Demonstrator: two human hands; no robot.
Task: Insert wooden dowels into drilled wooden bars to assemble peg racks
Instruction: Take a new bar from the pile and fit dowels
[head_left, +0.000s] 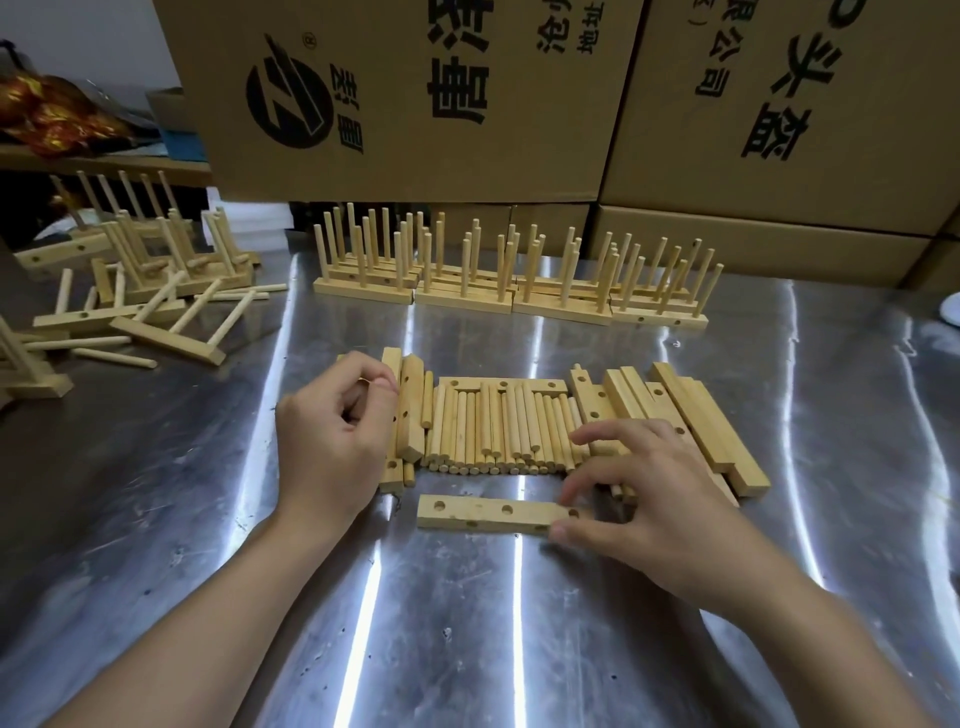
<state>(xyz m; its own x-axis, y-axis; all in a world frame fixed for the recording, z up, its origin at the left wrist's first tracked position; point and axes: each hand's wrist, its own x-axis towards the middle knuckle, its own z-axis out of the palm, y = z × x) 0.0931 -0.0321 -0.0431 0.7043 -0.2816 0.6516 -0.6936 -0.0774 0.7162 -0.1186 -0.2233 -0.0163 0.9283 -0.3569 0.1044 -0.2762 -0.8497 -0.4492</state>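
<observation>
A single drilled bar (488, 513) lies flat on the steel table (467, 634) right in front of the person, holes facing up; the right hand (644, 499) has its right end pinched between thumb and forefinger, the other fingers spread loosely over it. Just behind the bar sits a tight bed of loose dowels (498, 431), lying side by side; undrilled-side-up spare bars (696, 421) are stacked to its right, and a few more bars (413, 410) stand to its left. The left hand (332, 431) hovers beside those, fingers curled in; I cannot tell whether it holds anything. Further back stands a neat row of finished racks (509, 280), pegs upright; a jumbled heap of racks (156, 275) lies off to the left; printed cardboard boxes (415, 93) wall in the far edge.
</observation>
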